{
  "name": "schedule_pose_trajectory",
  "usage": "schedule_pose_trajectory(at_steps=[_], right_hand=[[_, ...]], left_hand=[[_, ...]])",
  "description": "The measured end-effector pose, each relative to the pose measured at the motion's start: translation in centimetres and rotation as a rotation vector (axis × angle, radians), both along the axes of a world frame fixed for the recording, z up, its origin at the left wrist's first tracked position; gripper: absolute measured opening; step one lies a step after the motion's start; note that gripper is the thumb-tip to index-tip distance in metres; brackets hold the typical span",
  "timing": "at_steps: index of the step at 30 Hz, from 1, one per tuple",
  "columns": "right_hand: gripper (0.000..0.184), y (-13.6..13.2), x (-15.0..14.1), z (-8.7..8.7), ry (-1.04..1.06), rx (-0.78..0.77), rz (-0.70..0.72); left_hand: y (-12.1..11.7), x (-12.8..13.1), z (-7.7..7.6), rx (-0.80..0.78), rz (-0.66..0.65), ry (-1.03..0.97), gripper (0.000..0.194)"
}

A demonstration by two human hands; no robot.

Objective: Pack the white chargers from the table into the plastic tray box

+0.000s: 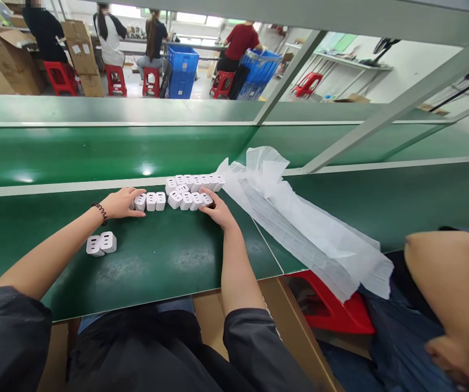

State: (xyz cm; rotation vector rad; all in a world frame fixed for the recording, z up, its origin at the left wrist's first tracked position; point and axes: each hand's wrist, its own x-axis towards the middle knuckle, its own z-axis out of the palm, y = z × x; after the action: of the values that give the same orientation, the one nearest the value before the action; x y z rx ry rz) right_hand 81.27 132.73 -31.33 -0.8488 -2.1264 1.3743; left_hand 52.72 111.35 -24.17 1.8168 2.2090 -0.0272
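Observation:
White charger blocks with dark port slots stand in rows on the green workbench [169, 245]. My left hand [122, 203] curls round the left end of a short front row [151, 201], thumb on the near side and fingers on the far side; it partly hides the end charger. At the right end of the other front row [186, 201], my right hand [218, 211] grips the last charger [206, 200] between thumb and fingers. Behind it stands a back row [196, 183], with one tilted charger [182, 188] between the rows. Two more chargers [102, 243] sit apart beside my left forearm.
Crumpled white wrapping sheets [299, 218] lie to the right and hang over the bench edge, above a red stool [336, 313]. A co-worker's arm [446, 283] is at far right. Metal frame bars [291, 79] cross ahead. Blue crates [183, 71] and seated people are beyond.

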Motion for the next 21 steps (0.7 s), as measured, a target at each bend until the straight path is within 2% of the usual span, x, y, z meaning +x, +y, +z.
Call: schedule_pose_trajectory(at_steps=[6, 13, 21], right_hand=[[0.069, -1.2, 0.1, 1.4, -0.182, 0.158, 0.062], [0.06, -2.4, -1.3, 1.4, -0.158, 0.242, 0.16], [0.055, -3.6, -2.0, 2.0, -0.164, 0.328, 0.221]], left_hand=[[1.2, 0.2, -0.3, 0.011, -0.036, 0.025, 0.077], [2.5, 1.2, -0.2, 0.021, -0.131, 0.113, 0.079], [3.0, 1.6, 0.1, 0.008, -0.115, 0.143, 0.082]])
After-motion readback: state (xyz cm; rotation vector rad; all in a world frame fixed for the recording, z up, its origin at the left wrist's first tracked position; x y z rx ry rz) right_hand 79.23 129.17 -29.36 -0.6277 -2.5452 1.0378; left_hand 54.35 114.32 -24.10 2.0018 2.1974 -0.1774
